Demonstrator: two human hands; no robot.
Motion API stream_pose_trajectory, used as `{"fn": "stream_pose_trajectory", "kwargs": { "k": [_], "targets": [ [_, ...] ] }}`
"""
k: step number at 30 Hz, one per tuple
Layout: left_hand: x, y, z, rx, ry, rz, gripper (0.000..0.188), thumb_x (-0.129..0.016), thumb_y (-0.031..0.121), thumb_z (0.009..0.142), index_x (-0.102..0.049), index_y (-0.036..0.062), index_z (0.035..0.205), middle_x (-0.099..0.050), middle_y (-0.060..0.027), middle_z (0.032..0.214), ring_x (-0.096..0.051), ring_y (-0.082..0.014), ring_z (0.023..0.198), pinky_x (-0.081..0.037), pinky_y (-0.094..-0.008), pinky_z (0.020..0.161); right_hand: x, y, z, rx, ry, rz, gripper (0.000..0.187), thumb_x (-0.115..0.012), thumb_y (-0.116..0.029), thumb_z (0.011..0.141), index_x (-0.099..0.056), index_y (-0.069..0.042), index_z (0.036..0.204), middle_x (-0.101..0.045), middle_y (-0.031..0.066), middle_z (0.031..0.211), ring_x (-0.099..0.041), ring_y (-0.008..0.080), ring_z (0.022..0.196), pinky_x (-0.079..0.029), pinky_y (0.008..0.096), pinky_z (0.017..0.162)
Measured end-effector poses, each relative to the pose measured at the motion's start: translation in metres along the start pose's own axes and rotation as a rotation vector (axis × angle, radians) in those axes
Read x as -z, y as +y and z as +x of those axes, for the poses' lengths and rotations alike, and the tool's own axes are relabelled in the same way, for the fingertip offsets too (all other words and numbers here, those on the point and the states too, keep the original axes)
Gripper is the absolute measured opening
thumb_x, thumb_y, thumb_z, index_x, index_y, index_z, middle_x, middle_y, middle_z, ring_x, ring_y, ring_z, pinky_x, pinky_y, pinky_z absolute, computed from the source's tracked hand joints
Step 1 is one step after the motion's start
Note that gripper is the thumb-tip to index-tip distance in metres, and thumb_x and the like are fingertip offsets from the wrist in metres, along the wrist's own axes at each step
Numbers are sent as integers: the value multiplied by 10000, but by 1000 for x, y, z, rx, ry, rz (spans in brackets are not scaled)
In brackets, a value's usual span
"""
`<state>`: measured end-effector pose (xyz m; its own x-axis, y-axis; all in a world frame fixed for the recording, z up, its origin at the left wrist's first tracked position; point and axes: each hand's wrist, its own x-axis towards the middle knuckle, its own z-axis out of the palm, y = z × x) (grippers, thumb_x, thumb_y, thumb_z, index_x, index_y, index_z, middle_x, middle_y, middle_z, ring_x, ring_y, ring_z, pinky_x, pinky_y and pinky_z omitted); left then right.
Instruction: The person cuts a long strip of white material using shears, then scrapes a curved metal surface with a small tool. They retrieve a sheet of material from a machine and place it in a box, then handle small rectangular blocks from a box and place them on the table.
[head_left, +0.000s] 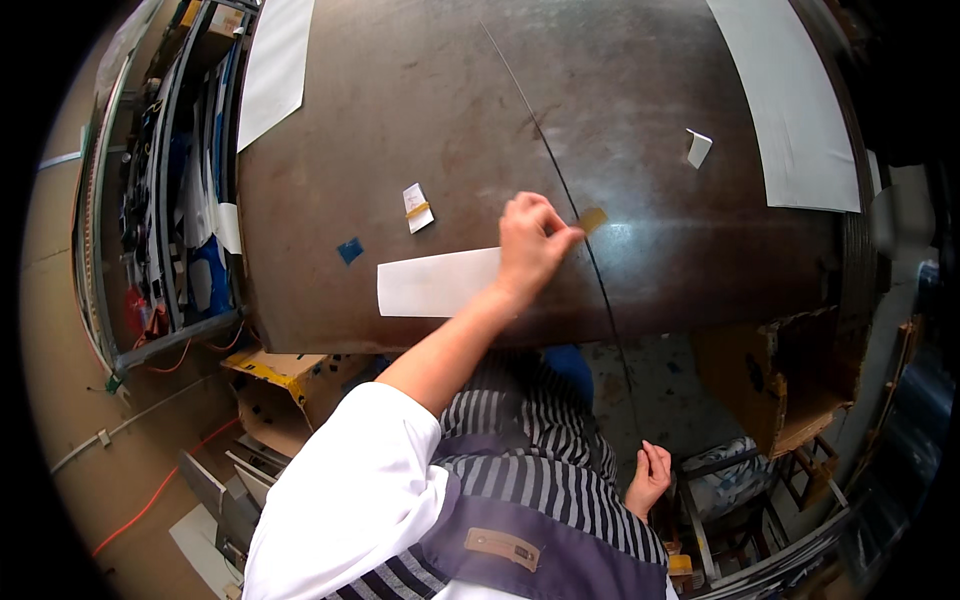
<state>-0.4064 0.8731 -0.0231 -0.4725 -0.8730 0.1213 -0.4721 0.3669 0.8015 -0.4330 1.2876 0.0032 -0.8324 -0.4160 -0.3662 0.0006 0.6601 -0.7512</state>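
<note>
A thin black cord [552,160] runs across the dark brown table and over its near edge, down toward my right hand [648,482]. That hand is low beside my striped apron, its fingers closed at the cord's lower end. Over the near part of the table, my left hand [532,245] is closed in a pinch. Right beside its thumb, a small amber strip [593,220] lies at the cord; whether the fingers grip it is hidden. Under my left wrist, a white rectangular sheet [435,284] lies partly covered.
A small white bundle with a yellow band [418,208] and a blue square [350,250] lie left. A folded white piece [699,147] is at right. Large white sheets [275,70] flank the table [400,100]. A loaded rack [190,190] and cardboard boxes [735,375] stand nearby.
</note>
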Motion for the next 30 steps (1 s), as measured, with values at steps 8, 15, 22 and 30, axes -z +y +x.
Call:
{"fn": "stream_pose_trajectory", "kwargs": {
  "k": [8, 15, 22, 30],
  "targets": [
    [-13, -13, 48, 21, 98, 217, 227, -822, 201, 564, -629, 83, 572, -600, -46, 897, -535, -256, 915, -387, -379, 801, -7, 14, -2, 48, 66, 32, 137, -617, 80, 824, -676, 47, 943, -560, 73, 907, -541, 157, 808, -441, 246, 692],
    [-22, -2, 5, -44, -8, 151, 275, -856, 208, 510, -611, 83, 513, -604, -43, 863, -546, -254, 885, -407, -408, 762, -9, 18, -2, 36, 101, 68, 158, -622, 117, 786, -677, 50, 918, -570, 80, 896, -551, 170, 818, -455, 252, 712],
    [-15, -30, 71, 4, 152, 194, 266, -847, 238, 538, -627, 91, 522, -613, -48, 869, -547, -262, 891, -403, -412, 770, -5, 19, 1, 44, 71, 16, 161, -623, 129, 764, -672, 53, 897, -578, 85, 900, -557, 177, 822, -463, 258, 722],
    [3, -45, 83, -68, 180, 175, 278, -845, 209, 564, -607, 67, 535, -595, -80, 837, -542, -275, 861, -422, -420, 729, 5, 23, 0, 26, 34, 26, 146, -614, 112, 783, -662, 47, 904, -579, 94, 913, -560, 183, 822, -462, 263, 725]
  ]
}}
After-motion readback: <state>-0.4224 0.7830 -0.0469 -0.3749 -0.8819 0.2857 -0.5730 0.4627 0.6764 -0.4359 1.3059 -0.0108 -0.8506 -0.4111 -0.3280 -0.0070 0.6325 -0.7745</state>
